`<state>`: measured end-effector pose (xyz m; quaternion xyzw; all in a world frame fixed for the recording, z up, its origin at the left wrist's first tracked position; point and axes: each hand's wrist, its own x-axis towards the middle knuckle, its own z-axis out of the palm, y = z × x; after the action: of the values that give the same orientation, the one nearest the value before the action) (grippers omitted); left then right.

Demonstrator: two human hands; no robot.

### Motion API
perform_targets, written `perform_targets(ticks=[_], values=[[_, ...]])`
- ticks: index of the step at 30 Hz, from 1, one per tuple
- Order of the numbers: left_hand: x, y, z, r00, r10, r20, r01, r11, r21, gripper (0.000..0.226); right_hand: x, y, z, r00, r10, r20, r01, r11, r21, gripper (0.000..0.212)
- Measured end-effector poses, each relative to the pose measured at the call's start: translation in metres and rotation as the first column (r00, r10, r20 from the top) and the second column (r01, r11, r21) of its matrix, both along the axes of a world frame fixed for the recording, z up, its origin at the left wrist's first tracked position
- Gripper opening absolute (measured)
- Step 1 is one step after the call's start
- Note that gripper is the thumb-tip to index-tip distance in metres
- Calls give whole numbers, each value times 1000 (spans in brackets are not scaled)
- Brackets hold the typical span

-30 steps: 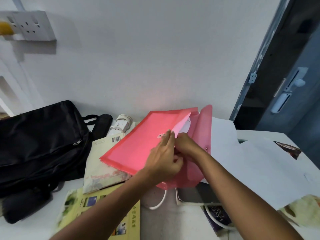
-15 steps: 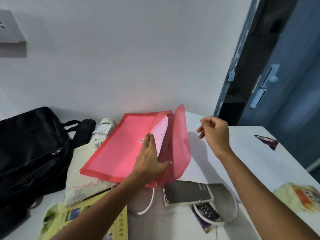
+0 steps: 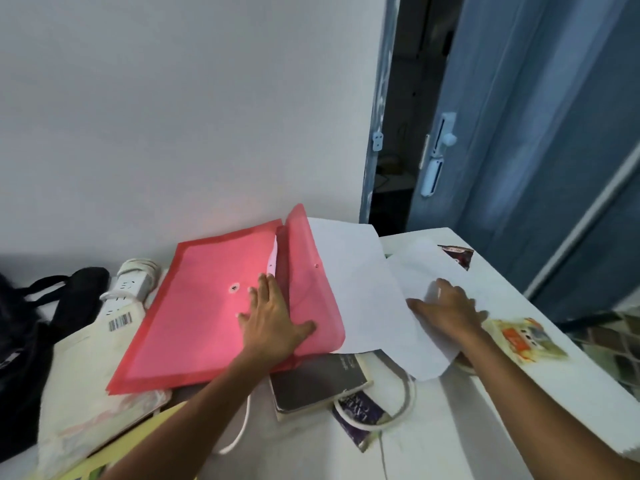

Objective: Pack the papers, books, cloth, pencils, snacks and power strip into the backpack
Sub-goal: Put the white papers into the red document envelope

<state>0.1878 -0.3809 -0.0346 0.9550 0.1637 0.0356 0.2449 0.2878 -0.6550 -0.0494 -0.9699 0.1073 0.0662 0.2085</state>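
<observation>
Red folder (image 3: 214,313) under left hand (image 3: 273,323) (barcoded book (image 3: 104,344) beside)

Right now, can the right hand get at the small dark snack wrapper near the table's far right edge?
Probably yes. The right hand rests flat on a loose white paper sheet, and the small dark snack wrapper lies beyond it on bare white tabletop, with nothing standing between them.

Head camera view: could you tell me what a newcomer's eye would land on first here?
The bright pink folder at the centre of the white table stands out, its flap open and the left hand pressing flat on it. Just right of it, the right hand rests on loose white papers. The black backpack lies at the far left edge.
</observation>
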Motion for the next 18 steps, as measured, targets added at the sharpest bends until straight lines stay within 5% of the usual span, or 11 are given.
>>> perform_targets(ticks=[5, 9, 13, 16, 18], values=[[4, -4, -3, 1000, -4, -3, 4, 1000, 2, 119, -5, 13, 1, 931, 43, 363, -114, 978, 177, 34], [3, -3, -3, 1000, -1, 4, 1, 1000, 0, 120, 2, 34, 12, 977, -68, 202, -38, 877, 480, 46], [0, -1, -2, 1000, -6, 23, 7, 1000, -19, 119, 6, 50, 32, 996, -29, -86, 85, 627, 774, 34], [-2, 1, -1, 999, -8, 38, 10, 999, -41, 120, 4, 63, 45, 994, 106, -37, -48, 695, 718, 20], [-3, 2, -2, 999, -8, 45, 10, 998, -56, 121, -1, 72, 61, 983, 135, 126, -185, 701, 689, 25]])
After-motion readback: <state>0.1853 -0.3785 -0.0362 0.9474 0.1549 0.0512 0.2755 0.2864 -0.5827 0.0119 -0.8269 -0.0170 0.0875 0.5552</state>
